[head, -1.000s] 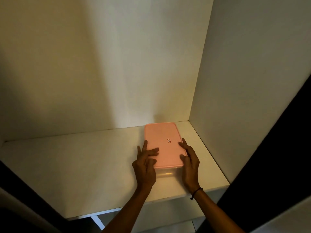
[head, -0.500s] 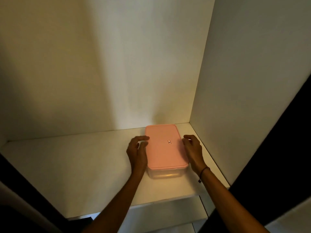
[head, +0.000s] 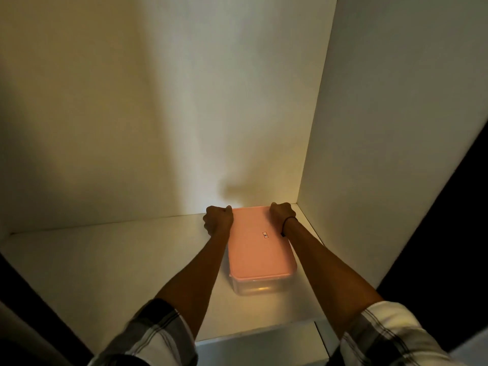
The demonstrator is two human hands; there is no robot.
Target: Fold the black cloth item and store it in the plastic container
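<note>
A clear plastic container (head: pixel 254 288) with a pink lid (head: pixel 257 249) lies on the white shelf (head: pixel 105 265), close to the right wall. My left hand (head: pixel 217 219) is curled around the lid's far left corner. At the far right corner my right hand (head: pixel 282 211) grips the same way; a dark band circles its wrist. Both arms stretch along the container's sides. The black cloth item is not visible.
The shelf sits inside a white cupboard with a back wall (head: pixel 184 114) and a right side panel (head: pixel 383 141). The container's far end lies close to the back wall. Dark door edges frame the lower left and right. The shelf's front edge (head: pixel 258 336) runs below the container.
Both hands slid from the container's near end along its sides to the far corners and curled shut there. The view moved closer to the shelf.
</note>
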